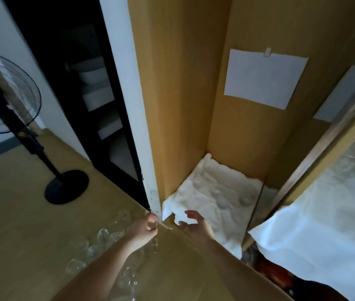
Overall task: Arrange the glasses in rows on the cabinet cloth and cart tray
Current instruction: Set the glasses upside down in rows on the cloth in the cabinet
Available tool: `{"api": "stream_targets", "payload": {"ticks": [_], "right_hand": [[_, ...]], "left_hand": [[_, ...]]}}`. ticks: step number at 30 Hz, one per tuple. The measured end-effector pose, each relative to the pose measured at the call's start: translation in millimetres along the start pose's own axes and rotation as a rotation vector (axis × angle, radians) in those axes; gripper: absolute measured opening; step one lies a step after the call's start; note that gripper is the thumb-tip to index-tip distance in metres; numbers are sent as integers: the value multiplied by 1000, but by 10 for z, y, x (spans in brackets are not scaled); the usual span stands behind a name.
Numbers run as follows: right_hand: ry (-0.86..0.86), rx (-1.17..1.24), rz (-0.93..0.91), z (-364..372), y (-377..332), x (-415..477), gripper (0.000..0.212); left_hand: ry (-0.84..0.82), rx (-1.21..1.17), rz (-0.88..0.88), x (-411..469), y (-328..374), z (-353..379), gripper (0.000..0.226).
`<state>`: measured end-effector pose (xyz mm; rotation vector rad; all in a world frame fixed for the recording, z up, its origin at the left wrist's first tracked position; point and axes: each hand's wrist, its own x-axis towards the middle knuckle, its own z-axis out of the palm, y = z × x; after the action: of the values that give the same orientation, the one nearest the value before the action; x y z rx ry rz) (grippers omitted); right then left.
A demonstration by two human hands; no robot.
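Observation:
Several clear glasses (104, 233) stand on the wooden floor at lower left, partly hidden by my left forearm. My left hand (148, 224) is beside the cabinet's white front edge. Its fingers are curled and pinch a clear glass (154, 243) that hangs faintly visible below them. A white cloth (215, 198) lies on the bottom shelf of the yellow cabinet, with round dents in it and no glasses on it. My right hand (194, 222) hovers at the cloth's front left corner, fingers spread and holding nothing. A second white cloth (313, 235) covers a surface at right.
The cabinet door (324, 137) stands open on the right, between the two cloths. A sheet of paper (263, 79) hangs on the cabinet's back wall. A standing fan (9, 94) and a black cabinet (98, 94) holding bowls are at left.

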<state>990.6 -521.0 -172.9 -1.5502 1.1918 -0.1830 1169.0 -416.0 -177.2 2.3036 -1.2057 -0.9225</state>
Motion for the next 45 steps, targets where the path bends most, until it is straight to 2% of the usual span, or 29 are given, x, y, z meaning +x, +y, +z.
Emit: {"api": "stream_targets", "payload": {"ticks": [5, 9, 13, 16, 22, 27, 33, 38, 42, 45], "right_hand": [[246, 89, 94, -8, 81, 293, 42], [314, 195, 249, -95, 388, 410, 36], [384, 228, 280, -352, 473, 813, 30], [440, 240, 277, -607, 366, 1284, 31], [637, 584, 351, -878, 101, 1971, 38], [617, 591, 370, -864, 69, 2155, 40], [736, 531, 372, -1145, 136, 2375, 41], [702, 482, 386, -1246, 307, 2575, 42], [686, 449, 467, -1112, 629, 2747, 45], [667, 347, 493, -1010, 840, 2876, 47]], "left_hand": [[-100, -9, -15, 482, -230, -101, 39], [-213, -29, 39, 829, -71, 101, 38], [-311, -16, 101, 1189, 347, 398, 38], [-315, -22, 113, 1500, 606, 550, 39], [-240, -63, 94, 2106, 974, 446, 42], [-230, -6, 133, 2509, 1073, 268, 49], [-280, 84, 247, 3132, 1286, 209, 48], [-374, 171, 333, 3599, 1401, 382, 48], [-346, 162, 288, 3914, 1291, 649, 49], [-352, 226, 340, 4103, 1151, 834, 50]]}}
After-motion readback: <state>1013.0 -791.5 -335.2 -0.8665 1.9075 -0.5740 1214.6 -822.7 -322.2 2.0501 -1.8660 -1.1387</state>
